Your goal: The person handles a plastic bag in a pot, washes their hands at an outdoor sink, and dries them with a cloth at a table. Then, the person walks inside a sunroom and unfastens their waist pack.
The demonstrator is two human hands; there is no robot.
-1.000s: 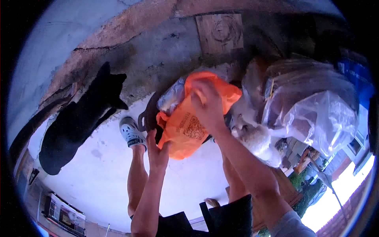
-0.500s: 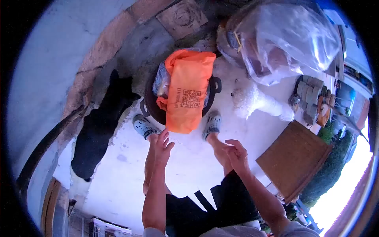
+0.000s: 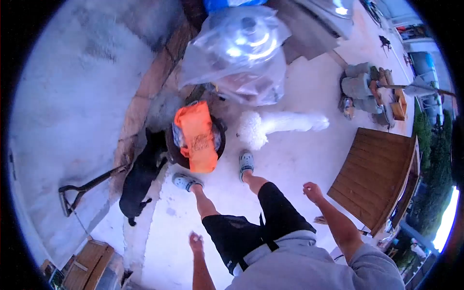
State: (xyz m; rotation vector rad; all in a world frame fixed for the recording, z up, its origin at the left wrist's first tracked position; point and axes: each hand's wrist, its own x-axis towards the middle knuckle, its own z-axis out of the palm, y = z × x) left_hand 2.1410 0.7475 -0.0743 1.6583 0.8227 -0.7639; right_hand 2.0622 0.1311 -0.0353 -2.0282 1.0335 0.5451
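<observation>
An orange plastic bag (image 3: 195,133) with a printed code lies over the top of a dark round tub (image 3: 220,151) standing between and ahead of my feet. Some clear and bluish wrapping shows beside the bag inside the tub. Down by my left thigh hangs my left hand (image 3: 196,242), its fingers loosely curled, apart from everything. My right hand (image 3: 312,192) is out to the right of my right knee, also curled with nothing visible in it. Neither hand touches the bag or the tub.
A black dog (image 3: 137,181) stands left of the tub, a white dog (image 3: 285,122) to its right. Behind is a plastic-covered heap (image 3: 237,53). A brown wooden box (image 3: 369,176) stands at right, and a long-handled tool (image 3: 92,183) leans at left.
Both hands have drawn back from near the tub to my sides, and their fingers have curled. My body stands more upright, and the view has widened. The black dog has shifted its stance.
</observation>
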